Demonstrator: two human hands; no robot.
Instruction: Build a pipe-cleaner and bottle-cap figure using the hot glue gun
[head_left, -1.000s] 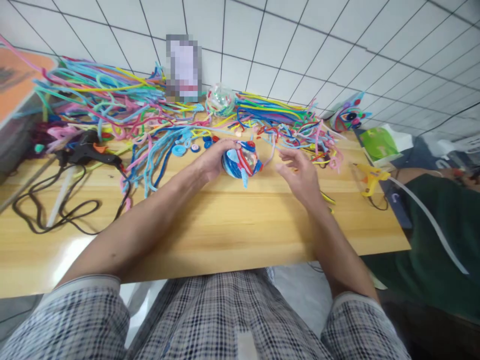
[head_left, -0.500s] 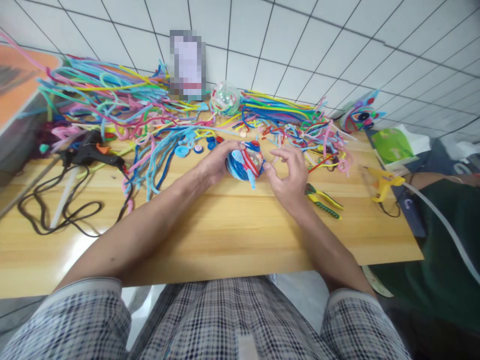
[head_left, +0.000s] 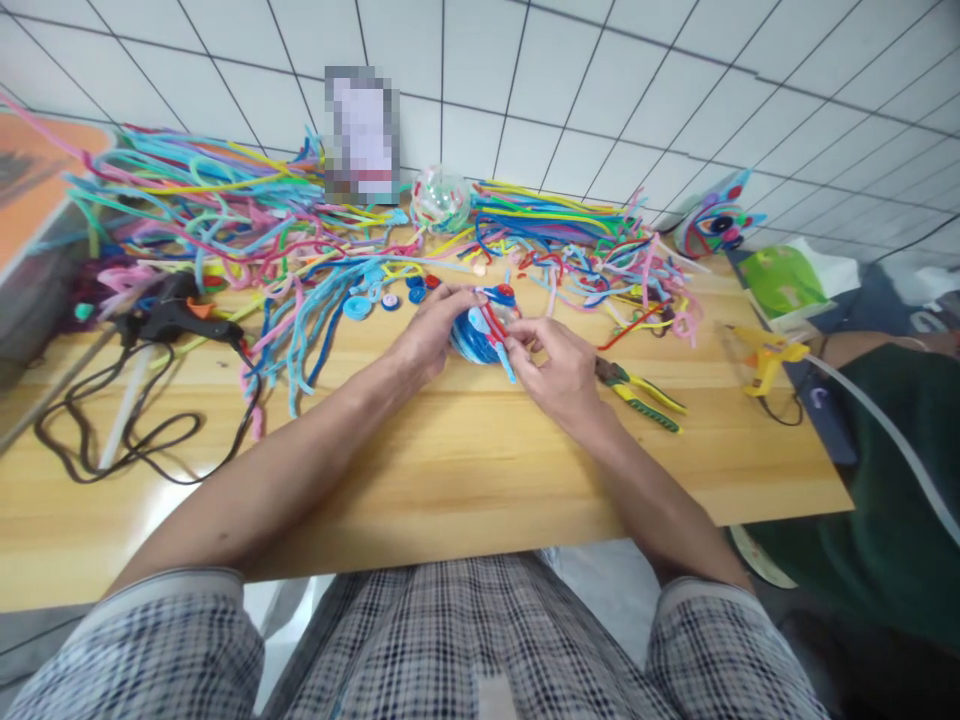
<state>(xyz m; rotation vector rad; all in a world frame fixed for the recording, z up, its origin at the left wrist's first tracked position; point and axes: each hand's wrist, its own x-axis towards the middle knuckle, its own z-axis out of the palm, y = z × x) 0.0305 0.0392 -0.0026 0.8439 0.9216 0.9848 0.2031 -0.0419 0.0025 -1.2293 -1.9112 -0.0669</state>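
Observation:
My left hand (head_left: 435,330) is wrapped round the left side of a ball covered in blue pipe cleaners (head_left: 471,342). On the ball are a red strip, a light blue piece and small blue and red coils at the top. My right hand (head_left: 561,368) is closed at the ball's right side, thumb and fingertips pinched at the red and light blue pipe cleaner (head_left: 498,332). The fingertips partly hide what they pinch. Beyond the ball lie several coiled blue discs (head_left: 358,307). Green and yellow pliers (head_left: 645,393) rest to the right of my right hand.
Loose pipe cleaners (head_left: 225,200) are heaped along the wall, with a clear ball (head_left: 441,198) among them. A black glue gun (head_left: 180,310) and its cord lie left; a yellow glue gun (head_left: 766,360) lies right. A decorated figure (head_left: 720,222) stands back right. Another person (head_left: 900,470) sits at right.
My right hand has moved left onto the ball, and its fingers have closed from a looser, raised pose. My left hand keeps hold of the ball. The view has shifted slightly.

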